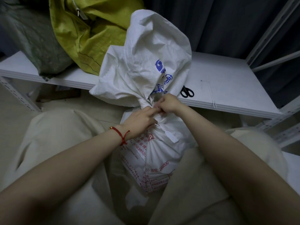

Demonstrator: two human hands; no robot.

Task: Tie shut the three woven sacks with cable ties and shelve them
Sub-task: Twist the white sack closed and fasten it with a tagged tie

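Shelving first: white metal shelf unit, lower board bare on the right, loaded at the left with a dull green woven sack and, beside and partly over it, a yellow woven sack, the latter with a pale cable tie at its bunched mouth. Contents of both hidden; both bulging, so presumably full. Then white woven sack, printed in red below and blue above, upright on the floor between the knees, gathered neck just in front of the shelf edge and the loose top flaring up over it. Body rounded and filled, contents unseen; probably weighty enough to want a two-handed lift from under the bulge or by the cinched neck, not by the floppy top. Fabric thin, crinkly, likely slick, soft enough to bunch tight but apt to spring open unless pinched. Left hand, red cord at the wrist, closed around the neck from the near side, fingers pressed into the gather. Right hand curled at the far side of the same neck, fingertips pinching something small there, most likely a cable tie being fed or pulled, though too small to confirm. Black-handled scissors on the shelf just beyond the right hand. Spare cable ties lying near the shelf's front edge, further right.
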